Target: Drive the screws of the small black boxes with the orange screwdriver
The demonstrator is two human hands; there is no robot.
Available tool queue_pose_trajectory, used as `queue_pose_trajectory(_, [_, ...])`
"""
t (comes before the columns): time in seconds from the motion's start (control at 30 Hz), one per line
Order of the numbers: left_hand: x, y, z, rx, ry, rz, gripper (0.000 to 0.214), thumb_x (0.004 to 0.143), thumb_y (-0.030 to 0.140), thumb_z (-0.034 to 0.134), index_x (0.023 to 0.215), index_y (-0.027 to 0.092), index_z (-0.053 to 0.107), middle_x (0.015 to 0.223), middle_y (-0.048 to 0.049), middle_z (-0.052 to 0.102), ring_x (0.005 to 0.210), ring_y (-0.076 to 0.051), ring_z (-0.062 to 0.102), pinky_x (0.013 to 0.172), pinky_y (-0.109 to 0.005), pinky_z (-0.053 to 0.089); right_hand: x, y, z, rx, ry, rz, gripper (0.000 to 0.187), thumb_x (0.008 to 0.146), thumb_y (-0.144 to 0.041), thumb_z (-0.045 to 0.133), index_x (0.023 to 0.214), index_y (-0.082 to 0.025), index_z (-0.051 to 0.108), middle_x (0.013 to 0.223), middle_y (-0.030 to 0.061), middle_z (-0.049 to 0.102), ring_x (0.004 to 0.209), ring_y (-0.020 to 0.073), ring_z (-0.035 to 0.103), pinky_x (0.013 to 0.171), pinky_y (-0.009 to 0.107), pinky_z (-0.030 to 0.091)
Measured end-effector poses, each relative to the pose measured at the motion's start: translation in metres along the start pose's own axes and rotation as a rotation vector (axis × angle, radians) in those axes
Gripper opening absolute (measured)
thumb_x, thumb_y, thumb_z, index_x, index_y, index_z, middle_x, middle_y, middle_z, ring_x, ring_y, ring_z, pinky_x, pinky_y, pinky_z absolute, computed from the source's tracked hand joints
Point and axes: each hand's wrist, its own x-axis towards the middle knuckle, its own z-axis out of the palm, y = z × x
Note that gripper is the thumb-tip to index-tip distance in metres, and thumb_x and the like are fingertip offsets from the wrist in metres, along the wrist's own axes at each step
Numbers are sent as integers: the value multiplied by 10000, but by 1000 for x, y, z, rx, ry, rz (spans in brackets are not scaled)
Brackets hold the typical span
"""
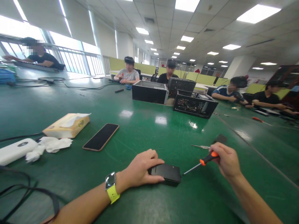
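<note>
A small flat black box (pixel 168 173) lies on the green table (pixel 144 130) in front of me. My left hand (pixel 140 169), a watch with a yellow strap on its wrist, grips the box's left end with thumb and fingers. My right hand (pixel 226 160) is closed on an orange-and-black screwdriver (pixel 202 162). Its thin shaft slants down to the left, and the tip sits just off the box's right edge. Silver tweezers (pixel 200 146) and a small dark plate (pixel 220 138) lie beyond my right hand.
A phone (pixel 101 137), a tissue pack (pixel 66 125), crumpled tissue (pixel 50 146), a white power bank (pixel 15 151) and black cables (pixel 28 189) lie at the left. Two open black computer cases (pixel 195 104) stand at mid-table. Several other people sit around the far edges.
</note>
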Motion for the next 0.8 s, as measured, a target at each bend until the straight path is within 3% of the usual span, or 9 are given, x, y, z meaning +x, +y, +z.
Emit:
queue_pose_trajectory(0.1, [0, 0, 0, 3, 3, -9, 489, 858, 580, 623, 1121, 174, 689, 913, -78, 590, 816, -214, 543, 688, -298, 451, -3, 22, -6, -59, 41, 61, 343, 861, -417, 612, 607, -187, 603, 465, -29, 504, 386, 131, 451, 372, 244, 350])
queue_pose_trajectory(0.23, [0, -1, 0, 0, -3, -22, 470, 836, 544, 669, 1134, 180, 681, 922, -73, 575, 820, -214, 543, 691, -299, 449, 4, 40, -10, -429, -170, 133, 410, 891, -498, 535, 666, -177, 655, 501, -6, 583, 443, 159, 550, 463, 264, 436])
queue_pose_trajectory(0.3, [0, -2, 0, -8, -14, -29, 462, 822, 521, 694, 1135, 182, 680, 924, -72, 571, 823, -217, 544, 693, -303, 447, 8, 54, -9, -654, -213, 162, 426, 889, -518, 500, 708, -189, 700, 590, 15, 658, 527, 180, 616, 531, 276, 474])
queue_pose_trajectory(0.43, [-1, -1, 0, -25, -32, -51, 443, 809, 496, 715, 1123, 186, 680, 929, -70, 565, 829, -219, 542, 698, -304, 444, 14, 82, -10, -853, -114, 206, 314, 826, -457, 563, 903, -226, 761, 887, 61, 741, 810, 263, 684, 660, 327, 500])
queue_pose_trajectory(0.57, [0, 1, -1, -44, -36, -65, 428, 803, 472, 727, 1109, 177, 680, 929, -68, 562, 836, -219, 546, 711, -307, 445, 21, 99, -16, -985, -42, 262, 439, 802, -358, 562, 1200, -218, 683, 1065, 101, 714, 918, 300, 677, 692, 355, 497])
queue_pose_trajectory(0.7, [1, 3, -2, -55, -43, -71, 426, 792, 472, 736, 1091, 173, 683, 934, -63, 553, 842, -218, 549, 714, -305, 448, 26, 111, -23, -1008, -47, 322, 421, 819, -382, 544, 1172, -220, 704, 920, 98, 742, 831, 289, 693, 661, 348, 497])
queue_pose_trajectory(0.8, [1, 3, -2, -68, -45, -80, 424, 795, 466, 737, 1101, 181, 676, 944, -59, 545, 846, -213, 551, 725, -305, 453, 28, 118, -28, -989, -47, 313, 377, 822, -408, 551, 1101, -227, 729, 951, 101, 748, 855, 288, 692, 667, 340, 497])
